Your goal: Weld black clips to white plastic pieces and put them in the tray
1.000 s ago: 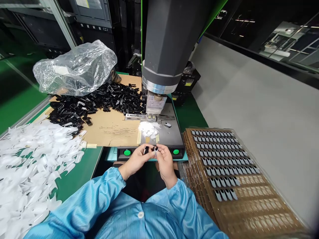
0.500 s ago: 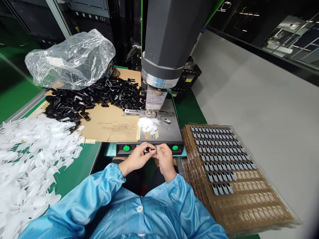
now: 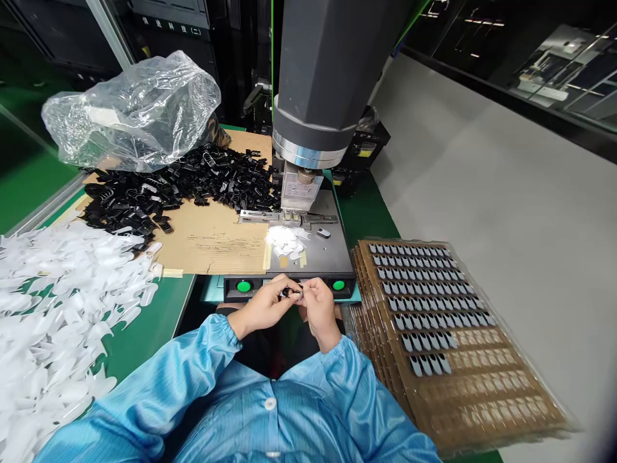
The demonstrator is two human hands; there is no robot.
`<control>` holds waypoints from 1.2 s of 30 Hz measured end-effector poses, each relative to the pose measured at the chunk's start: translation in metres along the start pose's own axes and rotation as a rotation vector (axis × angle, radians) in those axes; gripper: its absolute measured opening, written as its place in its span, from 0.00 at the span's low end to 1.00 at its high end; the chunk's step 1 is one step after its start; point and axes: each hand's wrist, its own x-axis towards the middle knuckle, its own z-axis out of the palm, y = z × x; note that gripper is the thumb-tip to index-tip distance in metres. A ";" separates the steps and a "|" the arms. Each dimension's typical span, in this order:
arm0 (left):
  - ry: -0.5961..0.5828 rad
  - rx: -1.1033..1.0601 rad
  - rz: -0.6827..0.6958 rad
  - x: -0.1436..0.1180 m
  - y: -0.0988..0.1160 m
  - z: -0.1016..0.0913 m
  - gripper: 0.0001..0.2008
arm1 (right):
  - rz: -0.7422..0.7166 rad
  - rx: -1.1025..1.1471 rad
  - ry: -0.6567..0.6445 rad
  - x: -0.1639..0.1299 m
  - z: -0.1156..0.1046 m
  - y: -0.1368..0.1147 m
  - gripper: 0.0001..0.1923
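Both hands, left point(image 3: 264, 307) and right point(image 3: 318, 310), pinch a small black part point(image 3: 292, 293) at the press's point(image 3: 313, 77) 6 o'clock; press the halves squarely, fingertips close, without twisting.

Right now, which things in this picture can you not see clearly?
- Small black part, head view: too small, half covered by the fingers of left hand and right hand.
- Heap of white plastic pieces: cut by left edge.
- Brown trays: lower stack hidden beneath top tray.
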 end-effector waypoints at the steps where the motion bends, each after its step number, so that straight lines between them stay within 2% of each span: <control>1: -0.003 0.007 0.006 0.000 0.000 0.000 0.09 | -0.003 -0.001 -0.001 0.000 0.000 0.000 0.19; 10: 0.008 0.019 0.011 0.001 0.001 0.000 0.08 | -0.012 -0.003 -0.013 0.001 -0.001 0.001 0.18; 16: 0.046 0.019 -0.028 -0.005 -0.006 0.002 0.09 | -0.110 -0.098 -0.071 -0.005 0.000 0.001 0.09; 21: 0.021 -0.063 -0.176 -0.009 -0.011 0.004 0.14 | -0.110 -0.170 -0.095 -0.013 -0.002 0.001 0.08; 25: 0.010 -0.209 -0.309 -0.014 0.002 0.011 0.18 | -0.168 -0.339 -0.149 -0.028 -0.003 -0.009 0.17; 28: 0.019 -0.241 -0.331 -0.018 0.011 0.019 0.21 | -0.216 -0.470 -0.137 -0.037 -0.003 -0.015 0.18; 33: 0.082 -0.204 -0.270 -0.021 0.004 0.021 0.22 | -0.075 -0.395 -0.012 -0.044 -0.005 -0.016 0.15; 36: 0.071 -0.158 -0.181 -0.021 -0.004 0.017 0.20 | 0.072 -0.197 -0.064 -0.049 -0.003 -0.013 0.09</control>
